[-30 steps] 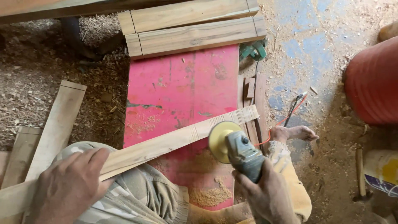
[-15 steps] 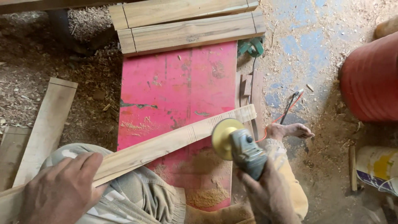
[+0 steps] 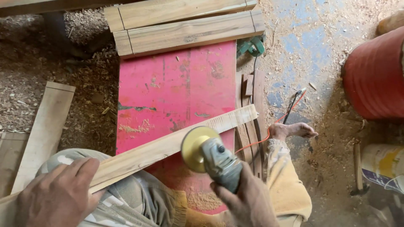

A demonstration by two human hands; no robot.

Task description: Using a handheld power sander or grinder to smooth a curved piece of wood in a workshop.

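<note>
The left hand lies at the lower left of the frame, fingers spread fairly flat and pressed down on the near end of a long wooden plank; it is open, palm down, pinning the wood against the person's knee rather than wrapped around it. The plank runs on a slant from the lower left up to the centre right, crossing the lower part of the red worktop. The right hand sits at the lower centre, closed tightly around the grey body of a grinder; the grinder's yellow disc meets the lower edge of the plank near the middle of its length. An orange cord leads away from the tool toward the right, passing near the person's bare foot on the dusty floor. Sawdust is heaped on the worktop below the grinder.

At the right edge stands a large red barrel, its contents out of view; below it, at the lower right, a pale bucket with yellow smears shows only its side. Two thick wooden beams lie across the top of the worktop, and more boards rest on the floor at the left.
</note>
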